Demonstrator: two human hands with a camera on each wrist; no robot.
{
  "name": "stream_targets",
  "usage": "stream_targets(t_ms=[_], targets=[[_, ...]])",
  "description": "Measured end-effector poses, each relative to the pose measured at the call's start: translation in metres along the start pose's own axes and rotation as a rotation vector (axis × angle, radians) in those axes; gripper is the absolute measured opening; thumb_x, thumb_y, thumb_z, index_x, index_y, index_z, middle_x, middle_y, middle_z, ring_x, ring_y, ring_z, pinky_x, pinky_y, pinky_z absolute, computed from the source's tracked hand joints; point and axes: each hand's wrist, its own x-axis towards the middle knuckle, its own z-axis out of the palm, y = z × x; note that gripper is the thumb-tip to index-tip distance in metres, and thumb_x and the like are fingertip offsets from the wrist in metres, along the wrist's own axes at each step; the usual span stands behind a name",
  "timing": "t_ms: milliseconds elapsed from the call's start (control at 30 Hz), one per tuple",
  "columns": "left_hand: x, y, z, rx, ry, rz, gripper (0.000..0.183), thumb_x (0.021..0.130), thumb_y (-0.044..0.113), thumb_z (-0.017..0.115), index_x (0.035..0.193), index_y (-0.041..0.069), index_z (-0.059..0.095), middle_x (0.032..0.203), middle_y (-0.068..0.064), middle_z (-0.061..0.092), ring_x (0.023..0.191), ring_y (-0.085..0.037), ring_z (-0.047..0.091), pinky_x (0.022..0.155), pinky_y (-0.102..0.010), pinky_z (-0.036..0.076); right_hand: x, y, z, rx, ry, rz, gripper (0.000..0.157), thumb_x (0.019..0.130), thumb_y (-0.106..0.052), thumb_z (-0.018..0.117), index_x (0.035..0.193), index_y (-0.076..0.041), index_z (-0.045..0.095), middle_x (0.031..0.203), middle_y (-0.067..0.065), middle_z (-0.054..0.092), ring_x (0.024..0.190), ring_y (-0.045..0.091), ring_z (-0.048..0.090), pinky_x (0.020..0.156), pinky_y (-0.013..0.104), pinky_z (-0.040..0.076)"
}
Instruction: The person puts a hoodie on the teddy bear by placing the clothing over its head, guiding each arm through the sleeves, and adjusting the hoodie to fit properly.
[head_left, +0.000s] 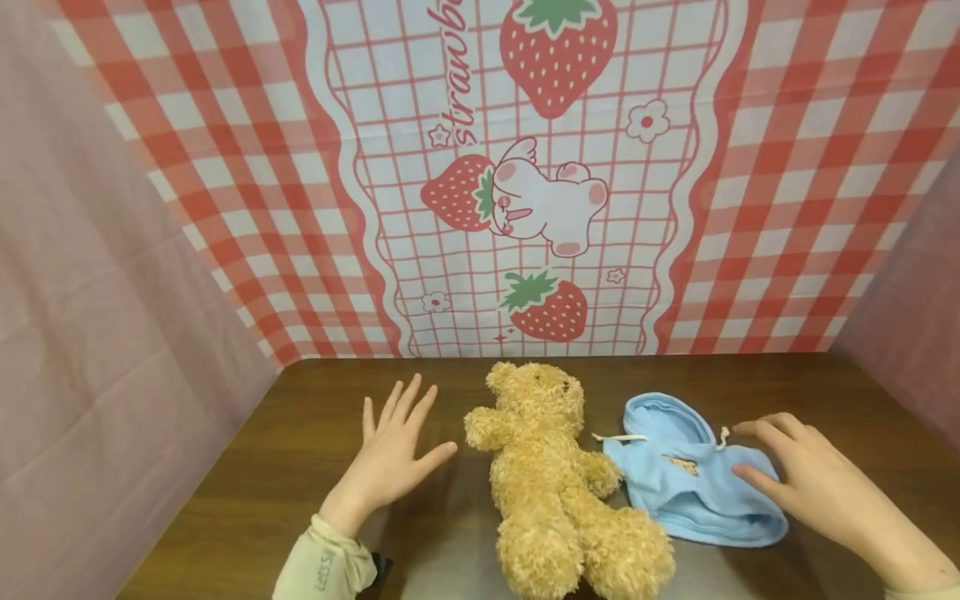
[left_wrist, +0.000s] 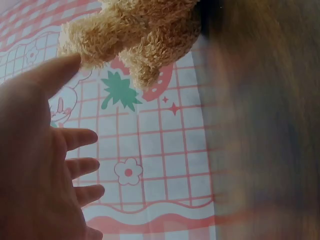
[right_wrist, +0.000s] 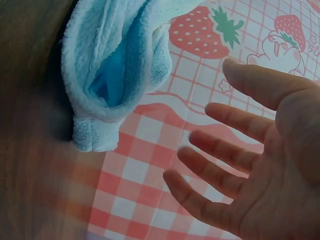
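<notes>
1. The left grip (head_left: 390, 460) and right grip (head_left: 821, 475) are held unclenched, grasping nothing.
2. The blue hoodie (head_left: 716, 483) is placed between teddy bear (head_left: 534, 462) and right grip, the nearer one.
3. On the table (head_left: 247, 500), the bear is stretched lengthwise, head farthest.

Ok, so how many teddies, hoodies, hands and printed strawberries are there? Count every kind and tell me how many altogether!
Teddies: 1 (teddy bear)
Hoodies: 1 (blue hoodie)
Hands: 2 (left hand, right hand)
Printed strawberries: 3 (top strawberry, middle strawberry, bottom strawberry)
Total: 7
</notes>
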Motion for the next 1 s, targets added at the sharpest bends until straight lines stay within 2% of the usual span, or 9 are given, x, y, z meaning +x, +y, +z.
stream_targets(t_ms=[133, 233, 367, 467, 600, 667, 733, 833, 1000], targets=[[0.0, 0.001, 0.002, 0.027, 0.034, -0.001, 0.075, 0.085, 0.049, 0.056, 0.143, 0.014, 0.027, 0.151, -0.008, 0.015, 0.135, -0.032, 0.022, 0.105, -0.059, -0.003, 0.0, -0.001, 0.002, -0.029, -0.067, 0.025, 0.031, 0.067, -0.025, 0.078, 0.093, -0.016, 0.063, 0.087, -0.002, 0.058, 0.076, 0.018, 0.057, 0.059, 0.036, 0.044], [0.002, 0.004, 0.002, 0.039, 0.051, 0.002, 0.064, 0.086, 0.042, 0.058, 0.138, 0.011, 0.037, 0.144, -0.009, 0.032, 0.127, -0.029, 0.037, 0.106, -0.055, 0.014, -0.003, 0.0, 0.004, -0.032, -0.157, 0.058, 0.026, 0.069, -0.029, 0.077, 0.088, -0.019, 0.062, 0.08, -0.008, 0.055, 0.069, 0.009, 0.053, 0.054, 0.028, 0.041], [0.005, 0.012, -0.001, 0.058, 0.031, 0.013, 0.046, 0.087, 0.038, 0.056, 0.125, 0.011, 0.053, 0.123, -0.006, 0.056, 0.111, -0.024, 0.054, 0.096, -0.048, 0.036, -0.006, 0.0, 0.006, 0.009, -0.254, 0.085, 0.027, 0.069, -0.037, 0.076, 0.085, -0.022, 0.06, 0.076, -0.01, 0.052, 0.066, 0.002, 0.048, 0.053, 0.025, 0.039], [0.006, 0.018, -0.001, 0.074, 0.002, 0.024, 0.038, 0.088, 0.037, 0.056, 0.116, 0.012, 0.06, 0.112, -0.004, 0.063, 0.1, -0.022, 0.06, 0.088, -0.045, 0.043, -0.006, 0.001, 0.007, 0.047, -0.347, 0.12, 0.039, 0.066, -0.048, 0.074, 0.088, -0.02, 0.058, 0.078, -0.006, 0.052, 0.068, 0.004, 0.048, 0.054, 0.027, 0.039], [0.006, 0.021, -0.001, 0.085, 0.008, 0.041, 0.032, 0.088, 0.035, 0.057, 0.109, 0.013, 0.064, 0.104, -0.003, 0.065, 0.091, -0.019, 0.062, 0.082, -0.042, 0.046, -0.007, 0.002, 0.01, 0.032, -0.515, 0.265, 0.07, 0.061, -0.063, 0.07, 0.103, -0.01, 0.053, 0.087, 0.005, 0.055, 0.07, 0.018, 0.053, 0.053, 0.038, 0.04], [0.008, 0.02, -0.001, 0.078, 0.01, 0.054, 0.03, 0.088, 0.033, 0.057, 0.108, 0.013, 0.064, 0.102, -0.002, 0.065, 0.088, -0.017, 0.062, 0.079, -0.04, 0.046, -0.008, 0.004, 0.013, 0.018, -0.577, 0.333, 0.079, 0.06, -0.066, 0.069, 0.108, -0.006, 0.048, 0.092, 0.01, 0.054, 0.07, 0.023, 0.055, 0.053, 0.041, 0.041], [0.008, 0.02, -0.001, 0.065, -0.006, 0.069, 0.03, 0.088, 0.033, 0.056, 0.108, 0.012, 0.064, 0.101, -0.003, 0.065, 0.087, -0.016, 0.062, 0.077, -0.039, 0.046, -0.009, 0.006, 0.015, 0.032, -0.603, 0.354, 0.081, 0.061, -0.064, 0.069, 0.108, -0.002, 0.045, 0.092, 0.016, 0.052, 0.069, 0.026, 0.054, 0.053, 0.043, 0.042], [0.008, 0.019, 0.001, 0.05, -0.029, 0.092, 0.03, 0.088, 0.032, 0.056, 0.108, 0.012, 0.064, 0.099, -0.003, 0.066, 0.085, -0.014, 0.061, 0.075, -0.037, 0.047, -0.011, 0.009, 0.019, 0.088, -0.598, 0.351, 0.077, 0.065, -0.059, 0.07, 0.108, -0.001, 0.043, 0.093, 0.02, 0.048, 0.071, 0.026, 0.054, 0.054, 0.042, 0.042], [0.007, 0.019, -0.003, 0.069, 0.003, 0.096, 0.027, 0.088, 0.033, 0.057, 0.105, 0.014, 0.065, 0.097, -0.001, 0.066, 0.082, -0.013, 0.061, 0.076, -0.037, 0.046, -0.01, 0.005, 0.023, 0.179, -0.55, 0.35, 0.066, 0.076, -0.056, 0.062, 0.112, -0.004, 0.045, 0.102, 0.029, 0.043, 0.077, 0.026, 0.052, 0.055, 0.039, 0.042]])
